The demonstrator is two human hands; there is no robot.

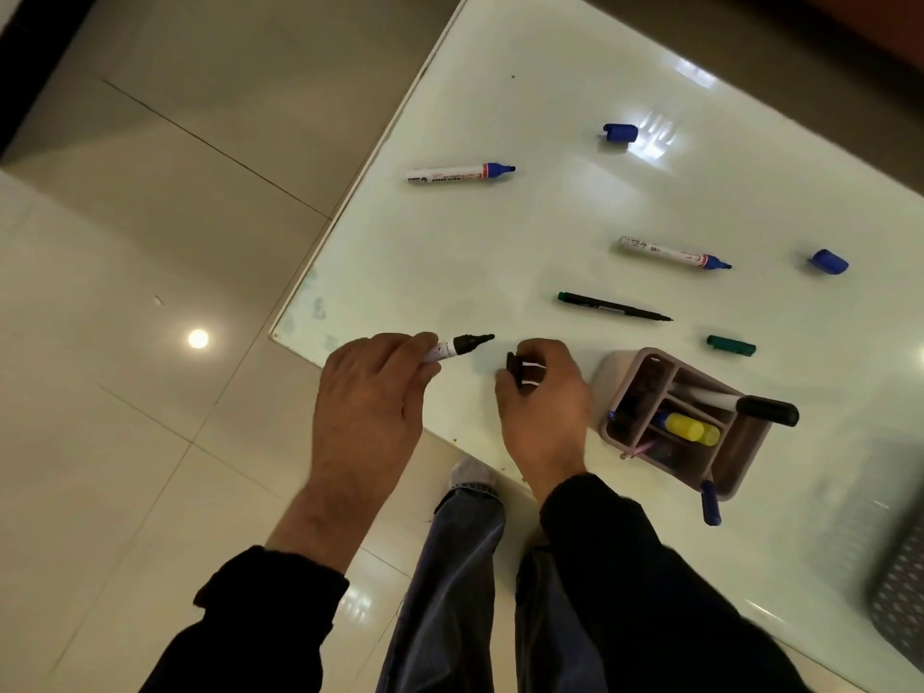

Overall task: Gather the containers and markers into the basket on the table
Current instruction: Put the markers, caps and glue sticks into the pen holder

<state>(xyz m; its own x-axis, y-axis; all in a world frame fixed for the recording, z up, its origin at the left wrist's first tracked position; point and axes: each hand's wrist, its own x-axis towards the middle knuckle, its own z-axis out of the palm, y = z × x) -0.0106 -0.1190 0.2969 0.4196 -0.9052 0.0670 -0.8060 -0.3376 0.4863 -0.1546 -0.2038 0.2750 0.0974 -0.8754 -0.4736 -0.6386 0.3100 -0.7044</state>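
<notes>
Black-tipped white marker, uncapped, is gripped by the curled fingers of the left hand, its tip pointing right at lower centre of the frame. Just right of it, the fingers of the right hand pinch a small black plastic cap, near the tip but apart from it. Both hands are over the near corner of the glossy white surface.

Right of the right hand stands a mauve plastic compartmented organiser, holding a black-capped white marker and yellow tubes. A blue pen lies against its lower side.

Above the organiser lie a green cap, a thin green-ended black pen, an uncapped blue marker and a blue cap. Further up lie a second uncapped blue marker and a second blue cap.

A grey perforated basket is cut off by the right edge of the frame, well apart from the loose markers.
</notes>
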